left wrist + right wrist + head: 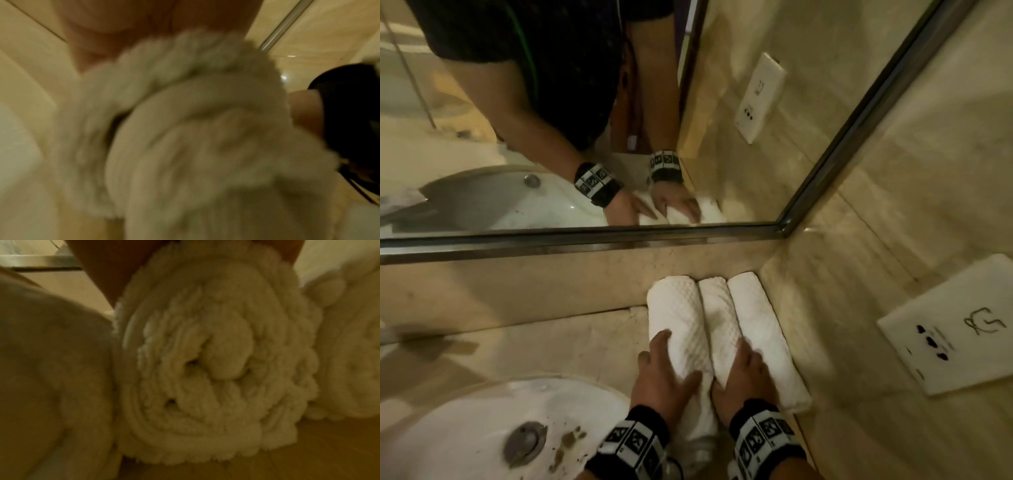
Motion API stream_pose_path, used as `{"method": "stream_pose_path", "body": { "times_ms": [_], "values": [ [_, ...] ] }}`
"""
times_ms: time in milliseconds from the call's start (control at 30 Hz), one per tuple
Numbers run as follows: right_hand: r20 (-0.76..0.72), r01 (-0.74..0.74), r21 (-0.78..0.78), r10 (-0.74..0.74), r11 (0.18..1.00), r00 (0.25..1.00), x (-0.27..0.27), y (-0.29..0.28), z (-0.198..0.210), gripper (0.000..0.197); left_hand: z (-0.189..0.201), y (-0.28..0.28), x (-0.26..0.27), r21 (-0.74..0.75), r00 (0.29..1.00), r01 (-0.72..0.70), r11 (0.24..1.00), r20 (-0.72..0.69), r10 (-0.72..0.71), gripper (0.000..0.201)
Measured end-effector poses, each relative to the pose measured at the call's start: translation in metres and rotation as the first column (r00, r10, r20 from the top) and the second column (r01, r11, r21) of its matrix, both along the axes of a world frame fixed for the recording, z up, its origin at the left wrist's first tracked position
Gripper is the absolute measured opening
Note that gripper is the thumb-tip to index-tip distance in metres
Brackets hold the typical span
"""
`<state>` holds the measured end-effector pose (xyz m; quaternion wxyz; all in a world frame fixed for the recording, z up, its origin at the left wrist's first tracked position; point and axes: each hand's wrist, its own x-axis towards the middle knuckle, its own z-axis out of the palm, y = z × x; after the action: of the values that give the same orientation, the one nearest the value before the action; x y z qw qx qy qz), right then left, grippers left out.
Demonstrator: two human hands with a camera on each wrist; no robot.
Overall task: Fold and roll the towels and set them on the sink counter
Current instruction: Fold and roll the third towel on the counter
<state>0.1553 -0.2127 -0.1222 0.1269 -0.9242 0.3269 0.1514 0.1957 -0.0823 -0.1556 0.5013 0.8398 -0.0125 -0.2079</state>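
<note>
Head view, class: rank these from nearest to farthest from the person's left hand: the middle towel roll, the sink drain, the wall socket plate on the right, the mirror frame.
1. Middle roll, just right of the left hand.
2. Drain, lower left in the basin.
3. Mirror frame, above, behind the counter.
4. Socket plate, far right wall.

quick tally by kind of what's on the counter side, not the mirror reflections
rolled white towels: 3 (left, middle, right)
hands: 2 (left hand, right hand)
sink basin: 1
wall socket plate: 1
total: 7
</note>
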Motion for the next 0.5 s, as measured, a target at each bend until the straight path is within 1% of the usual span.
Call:
{"method": "stream_pose_path", "body": {
  "times_ms": [100, 200, 300, 400, 500],
  "values": [
    [-0.021, 0.008, 0.042, -0.007, 0.999, 1.000, -0.002, 0.001, 0.008, 0.098, 0.003, 0.010, -0.004, 0.089, 0.997, 0.030, 0.996, -0.069, -0.023, 0.096],
    [-0.046, 0.057, 0.076, -0.053, 0.995, 0.998, -0.004, 0.003, 0.013, 0.102, 0.006, 0.018, -0.005, 0.092, 0.989, 0.121, 0.988, -0.102, -0.112, 0.100],
    [-0.040, 0.071, 0.065, -0.068, 0.995, 0.997, -0.001, 0.006, 0.015, 0.102, 0.005, 0.023, -0.004, 0.120, 0.988, 0.123, 0.985, -0.106, -0.111, 0.098],
    [-0.078, 0.030, 0.033, -0.027, 0.999, 0.997, -0.003, 0.002, 0.020, 0.100, 0.006, 0.017, -0.015, 0.080, 0.983, 0.113, 0.990, -0.154, -0.100, 0.098],
    [-0.087, -0.029, -0.032, 0.026, 0.999, 0.996, -0.006, -0.005, 0.017, 0.090, 0.007, 0.004, -0.013, 0.066, 0.981, 0.126, 0.990, -0.154, -0.115, 0.094]
  ]
}}
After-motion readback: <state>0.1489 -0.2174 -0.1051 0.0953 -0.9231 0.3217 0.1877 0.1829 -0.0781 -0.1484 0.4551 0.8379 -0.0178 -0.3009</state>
